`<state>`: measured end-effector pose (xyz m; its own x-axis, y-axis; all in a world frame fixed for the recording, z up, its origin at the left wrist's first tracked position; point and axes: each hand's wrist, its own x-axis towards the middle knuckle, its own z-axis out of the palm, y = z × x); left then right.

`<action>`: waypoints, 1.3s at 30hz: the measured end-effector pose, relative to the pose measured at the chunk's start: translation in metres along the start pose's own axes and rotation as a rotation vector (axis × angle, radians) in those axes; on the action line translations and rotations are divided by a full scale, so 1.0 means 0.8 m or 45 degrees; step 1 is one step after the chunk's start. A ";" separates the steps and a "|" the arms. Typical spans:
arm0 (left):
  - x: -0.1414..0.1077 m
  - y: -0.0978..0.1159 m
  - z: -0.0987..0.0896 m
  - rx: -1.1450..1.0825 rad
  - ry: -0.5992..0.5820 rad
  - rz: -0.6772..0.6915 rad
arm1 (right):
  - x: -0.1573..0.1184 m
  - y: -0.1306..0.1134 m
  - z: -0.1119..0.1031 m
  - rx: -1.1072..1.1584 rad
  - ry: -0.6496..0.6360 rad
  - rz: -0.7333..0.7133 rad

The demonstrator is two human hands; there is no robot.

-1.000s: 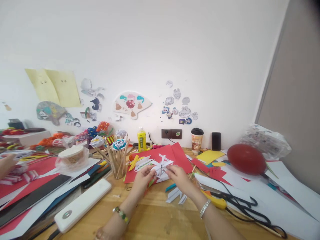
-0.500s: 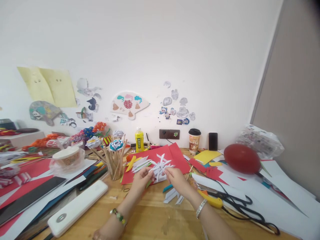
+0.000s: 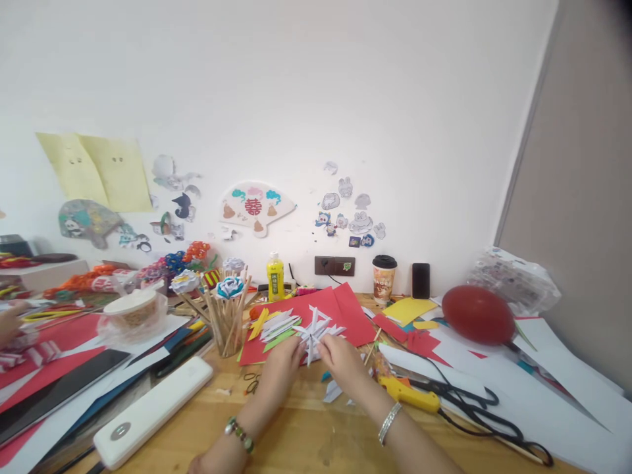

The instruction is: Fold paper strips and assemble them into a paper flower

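Note:
A white folded-paper star [image 3: 313, 334] with pointed strips is held up between my two hands, above the wooden table. My left hand [image 3: 288, 355] pinches its left side, and my right hand [image 3: 336, 355] pinches the right side; my fingertips partly hide the lower strips. Behind it lie red paper sheets [image 3: 353, 309]. White folded strips [image 3: 282, 322], a green strip [image 3: 281, 340] and yellow strips [image 3: 258, 322] rest on the red paper left of the star. More white paper pieces [image 3: 333, 392] sit on the table below my right hand.
To the right are a yellow glue gun [image 3: 409, 394], black-handled scissors [image 3: 474, 395] and a red balloon-like object [image 3: 478, 314]. Wooden sticks [image 3: 227, 322], a yellow bottle [image 3: 275, 276], a cup [image 3: 384, 280] and a white power bank [image 3: 153, 411] stand around. Another person's hand [image 3: 10, 322] shows at the left edge.
My hands have drawn closer together and a little lower, and the star has turned between them. Another person's hand has come in at the left edge.

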<state>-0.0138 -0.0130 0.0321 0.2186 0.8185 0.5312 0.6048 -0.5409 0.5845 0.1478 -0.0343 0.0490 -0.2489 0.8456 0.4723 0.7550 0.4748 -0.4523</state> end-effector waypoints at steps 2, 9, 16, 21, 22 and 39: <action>-0.003 0.000 0.002 0.185 0.006 0.050 | -0.001 -0.001 0.002 -0.173 -0.018 -0.008; -0.005 0.001 0.006 0.216 -0.026 0.021 | -0.002 0.010 0.003 -0.099 0.023 -0.014; -0.005 -0.002 0.008 0.160 -0.034 -0.052 | -0.004 0.015 0.009 0.108 0.039 0.056; -0.005 -0.002 0.011 -0.074 -0.024 -0.088 | 0.000 0.017 0.004 0.140 0.068 0.061; -0.005 -0.002 0.011 -0.134 -0.022 -0.098 | 0.000 0.017 0.004 0.173 0.065 0.048; 0.000 0.011 -0.001 -0.278 0.015 -0.139 | 0.000 0.016 -0.001 0.221 0.010 0.006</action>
<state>-0.0094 -0.0183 0.0378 0.1511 0.8730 0.4637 0.4445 -0.4790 0.7569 0.1582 -0.0283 0.0439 -0.2405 0.8463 0.4754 0.6396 0.5065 -0.5782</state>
